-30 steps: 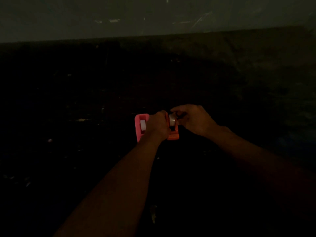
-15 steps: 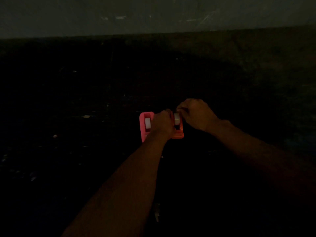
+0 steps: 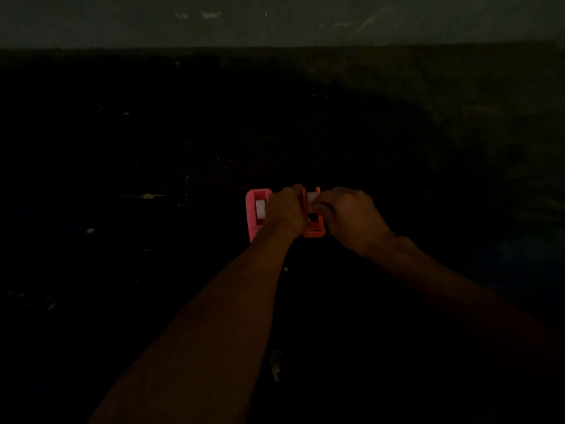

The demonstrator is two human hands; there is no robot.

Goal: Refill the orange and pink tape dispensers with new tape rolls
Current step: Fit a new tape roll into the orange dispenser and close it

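The scene is very dark. A pink tape dispenser (image 3: 253,214) lies on the dark surface with a white tape roll (image 3: 260,208) inside it. Right beside it sits the orange tape dispenser (image 3: 314,229), also holding a white roll (image 3: 311,197). My left hand (image 3: 286,211) grips the orange dispenser's left side and covers part of the pink one. My right hand (image 3: 348,217) sits over the orange dispenser's right side, with its fingertips pinched at the front of the white roll.
The dark work surface (image 3: 153,270) carries small pale scraps, among them a scrap (image 3: 90,231) at the left and a scrap (image 3: 275,362) between my forearms. A lighter wall (image 3: 275,19) runs along the far edge.
My right hand has come down closer over the orange dispenser, its fingers now pinching at the roll's front. My left hand keeps its hold.
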